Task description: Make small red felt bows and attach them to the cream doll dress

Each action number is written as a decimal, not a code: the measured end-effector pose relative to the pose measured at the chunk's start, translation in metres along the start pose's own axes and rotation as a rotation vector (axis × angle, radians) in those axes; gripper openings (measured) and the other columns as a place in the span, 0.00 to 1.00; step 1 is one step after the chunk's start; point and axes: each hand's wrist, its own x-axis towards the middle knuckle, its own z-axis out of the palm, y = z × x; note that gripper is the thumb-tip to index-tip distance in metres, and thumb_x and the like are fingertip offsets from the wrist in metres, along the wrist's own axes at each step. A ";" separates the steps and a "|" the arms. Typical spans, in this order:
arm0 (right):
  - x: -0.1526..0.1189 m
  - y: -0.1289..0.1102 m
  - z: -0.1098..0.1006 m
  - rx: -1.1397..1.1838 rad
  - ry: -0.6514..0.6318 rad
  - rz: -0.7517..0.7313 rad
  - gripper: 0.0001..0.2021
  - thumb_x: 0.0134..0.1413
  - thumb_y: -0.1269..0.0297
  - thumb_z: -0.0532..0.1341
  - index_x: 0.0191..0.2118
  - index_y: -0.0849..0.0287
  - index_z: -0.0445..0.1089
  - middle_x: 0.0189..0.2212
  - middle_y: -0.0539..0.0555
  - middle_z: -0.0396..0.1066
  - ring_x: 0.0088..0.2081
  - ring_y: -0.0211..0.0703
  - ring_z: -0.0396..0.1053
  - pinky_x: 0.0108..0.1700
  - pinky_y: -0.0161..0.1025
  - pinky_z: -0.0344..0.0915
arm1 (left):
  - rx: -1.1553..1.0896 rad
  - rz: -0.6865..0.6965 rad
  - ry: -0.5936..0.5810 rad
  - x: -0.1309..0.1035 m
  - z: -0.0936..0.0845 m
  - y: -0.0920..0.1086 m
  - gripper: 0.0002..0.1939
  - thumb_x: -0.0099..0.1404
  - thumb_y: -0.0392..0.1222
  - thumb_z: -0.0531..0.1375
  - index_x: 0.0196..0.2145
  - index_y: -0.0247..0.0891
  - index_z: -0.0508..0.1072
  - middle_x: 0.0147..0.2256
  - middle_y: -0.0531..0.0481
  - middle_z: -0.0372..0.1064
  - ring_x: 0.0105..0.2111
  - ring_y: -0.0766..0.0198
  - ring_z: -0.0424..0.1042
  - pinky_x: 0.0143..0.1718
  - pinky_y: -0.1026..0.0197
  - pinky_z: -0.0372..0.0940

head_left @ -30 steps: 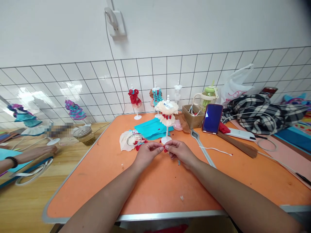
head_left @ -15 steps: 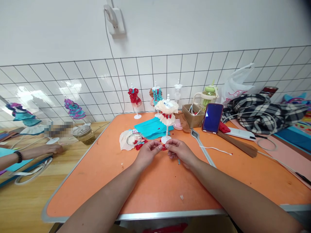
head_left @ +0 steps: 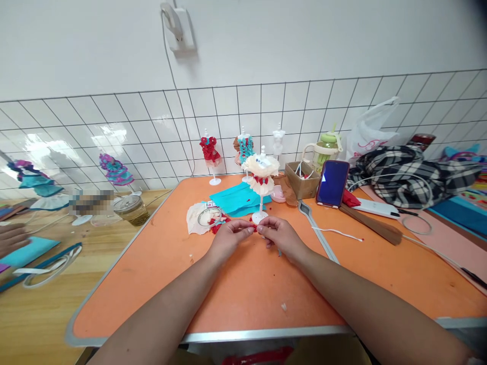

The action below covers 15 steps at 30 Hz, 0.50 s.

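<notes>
Just in front of the white base of a small dress form, my left hand (head_left: pixel 234 235) and my right hand (head_left: pixel 280 235) almost meet at the fingertips. Both pinch a small red piece of crepe paper (head_left: pixel 255 227), mostly hidden by the fingers. The dress form wears a ruffled cream and red paper dress (head_left: pixel 262 185). Beyond my left hand lie a cream crumpled sheet (head_left: pixel 193 219), a ring of wire (head_left: pixel 209 218) and red scraps (head_left: pixel 219 226). Turquoise crepe sheets (head_left: pixel 232 199) rest behind them.
Other dressed forms stand by the wall, including a red one (head_left: pixel 210 152). At right are a cardboard box (head_left: pixel 303 183), a propped phone (head_left: pixel 333 183), a green bottle (head_left: pixel 326 152) and a plaid cloth (head_left: pixel 403 175). On the left wooden table are a glass jar (head_left: pixel 132 210) and another person's hand (head_left: pixel 13 239).
My fingertips have drawn slightly closer together around the red piece. At the far left, the other person's hand has moved leftward onto the turquoise paper.
</notes>
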 end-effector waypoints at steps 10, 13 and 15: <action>0.000 0.004 0.000 0.128 -0.020 0.105 0.15 0.42 0.55 0.66 0.35 0.58 0.69 0.29 0.49 0.66 0.23 0.31 0.61 0.19 0.30 0.64 | -0.244 -0.106 0.002 0.003 0.000 -0.005 0.17 0.49 0.47 0.68 0.35 0.34 0.76 0.37 0.46 0.75 0.40 0.60 0.72 0.48 0.55 0.64; 0.000 0.003 -0.002 0.084 -0.033 0.108 0.15 0.41 0.55 0.66 0.33 0.59 0.69 0.25 0.47 0.64 0.22 0.31 0.60 0.19 0.29 0.62 | -0.208 -0.097 -0.003 0.003 0.000 -0.006 0.18 0.48 0.47 0.69 0.35 0.34 0.76 0.37 0.45 0.76 0.40 0.59 0.72 0.49 0.55 0.63; 0.000 0.002 -0.003 0.064 -0.050 0.109 0.15 0.41 0.55 0.66 0.32 0.59 0.68 0.22 0.46 0.61 0.21 0.31 0.60 0.18 0.28 0.62 | -0.183 -0.090 -0.021 0.003 0.000 -0.006 0.19 0.49 0.48 0.69 0.36 0.33 0.76 0.38 0.43 0.76 0.41 0.57 0.72 0.49 0.54 0.63</action>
